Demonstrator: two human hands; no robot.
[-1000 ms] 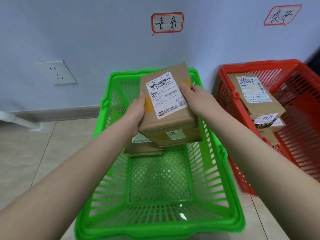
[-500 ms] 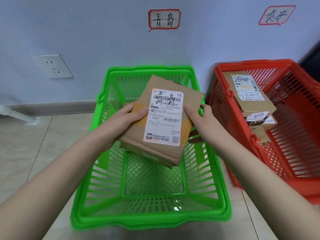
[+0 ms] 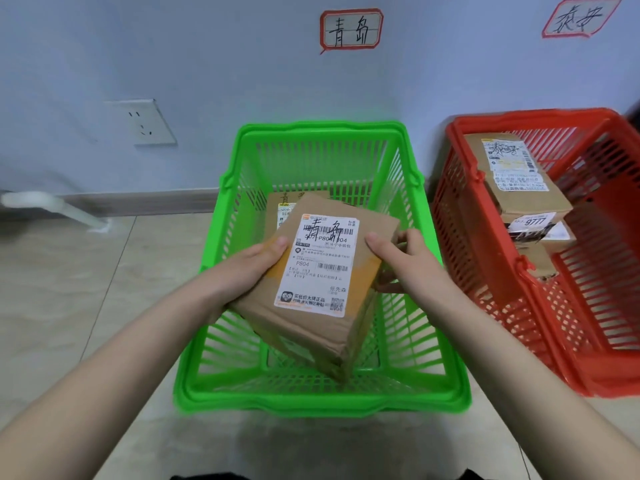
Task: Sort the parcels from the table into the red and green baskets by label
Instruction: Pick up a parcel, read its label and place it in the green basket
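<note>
Head view, both hands grip a labelled cardboard parcel (image 3: 311,282), left hand (image 3: 251,268) on its left edge, right hand (image 3: 403,259) on its right, parcel tilted inside the green basket (image 3: 322,400), another parcel (image 3: 282,207) at its far end, red basket (image 3: 616,372) with stacked parcels (image 3: 519,181) on the right.

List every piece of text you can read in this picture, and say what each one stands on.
"青岛": centre sign on the wall, over the green basket.
"泰安": corner sign, over the red basket.
"青岛", "P804": label on the held parcel.
"9777": sticker on the top parcel in the red basket.
Fine print, barcodes, rear parcel label: too small or hidden.
</note>
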